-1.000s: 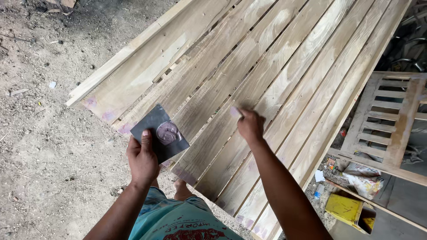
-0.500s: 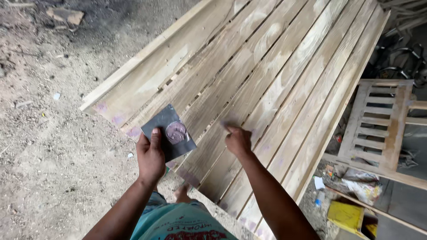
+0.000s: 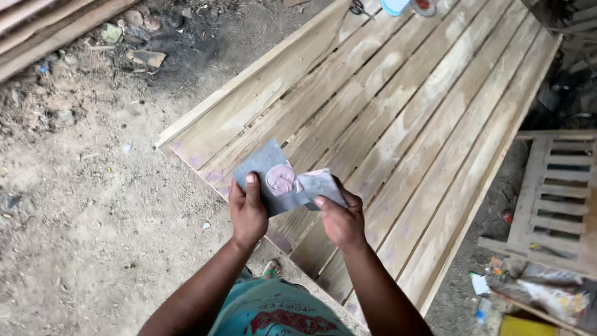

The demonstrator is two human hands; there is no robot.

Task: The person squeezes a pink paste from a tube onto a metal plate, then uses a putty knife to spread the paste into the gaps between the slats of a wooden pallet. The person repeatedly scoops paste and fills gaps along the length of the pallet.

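I see my left hand (image 3: 247,211) gripping a flat grey metal plate (image 3: 267,171) by its lower edge, thumb pressed on the upper face, with a lump of pinkish putty (image 3: 281,179) sitting on the plate near its middle. My right hand (image 3: 341,218) is closed on a smaller grey scraper blade (image 3: 323,185), thumb on top, and the blade's edge meets the plate just beside the putty, so the two hands are close together but not touching each other. Both tools are held in the air above the near end of a large slatted panel of pale wooden boards (image 3: 398,124), which lies tilted across the bare dirt ground (image 3: 93,218). Faint purple-pink patches show on the boards near the panel's lower corner. At the far end of the panel lies a pair of scissors (image 3: 357,7) beside a round light-blue container (image 3: 395,5). To the right stands a smaller wooden slatted frame (image 3: 559,186), with a yellow flat object (image 3: 528,325) and crumpled litter below it.
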